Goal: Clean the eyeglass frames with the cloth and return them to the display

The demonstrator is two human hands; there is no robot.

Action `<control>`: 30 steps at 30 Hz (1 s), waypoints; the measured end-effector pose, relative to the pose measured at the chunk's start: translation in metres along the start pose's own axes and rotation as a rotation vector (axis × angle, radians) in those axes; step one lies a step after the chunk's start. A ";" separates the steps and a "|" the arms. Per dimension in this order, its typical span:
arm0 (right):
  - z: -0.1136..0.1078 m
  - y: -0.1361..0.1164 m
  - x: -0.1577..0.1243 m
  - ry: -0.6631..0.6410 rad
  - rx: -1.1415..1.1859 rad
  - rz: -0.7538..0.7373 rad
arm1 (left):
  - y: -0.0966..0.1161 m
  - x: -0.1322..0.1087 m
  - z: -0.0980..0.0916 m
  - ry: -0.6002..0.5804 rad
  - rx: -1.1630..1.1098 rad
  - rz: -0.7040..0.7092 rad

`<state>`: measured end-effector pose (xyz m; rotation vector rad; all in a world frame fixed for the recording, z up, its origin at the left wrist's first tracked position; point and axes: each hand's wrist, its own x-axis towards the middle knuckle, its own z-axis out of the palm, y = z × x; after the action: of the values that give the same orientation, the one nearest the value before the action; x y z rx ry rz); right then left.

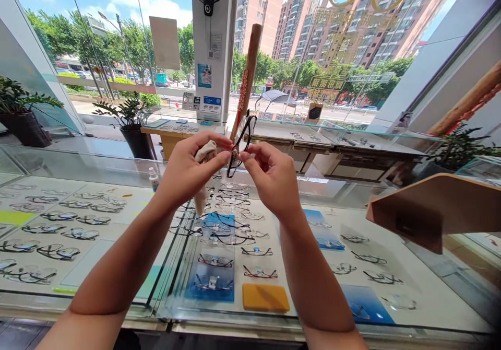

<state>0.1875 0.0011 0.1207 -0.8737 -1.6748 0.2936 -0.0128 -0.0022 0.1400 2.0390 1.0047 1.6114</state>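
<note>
I hold a pair of black-framed glasses [241, 140] up in front of me, above a glass display counter [117, 292]. My left hand [188, 170] is closed on a pale cleaning cloth [204, 154] and pinches it against the frame. My right hand [274, 177] pinches the frame's lower part from the other side. Both hands meet at the glasses, fingertips almost touching.
Under the counter glass lie several rows of spectacles [230, 230] on blue and white pads, plus a yellow pad [265, 297]. A small spray bottle [154, 178] stands on the counter. A tilted wooden mirror stand [426, 209] is at right. Potted plants [133, 123] stand by the window.
</note>
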 end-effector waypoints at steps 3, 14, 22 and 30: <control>-0.002 -0.003 -0.001 -0.021 -0.020 -0.019 | -0.008 0.004 0.003 0.010 0.003 0.003; -0.003 -0.006 -0.002 -0.049 0.038 -0.009 | -0.019 0.010 0.008 -0.092 -0.069 0.012; -0.005 -0.006 -0.001 -0.035 0.064 -0.012 | -0.018 0.010 0.012 -0.056 -0.123 0.026; -0.004 -0.006 -0.001 -0.031 0.068 -0.027 | -0.019 0.011 0.014 -0.037 -0.153 0.091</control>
<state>0.1894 -0.0045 0.1248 -0.7990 -1.6944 0.3459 -0.0044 0.0208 0.1309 2.0289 0.7608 1.6352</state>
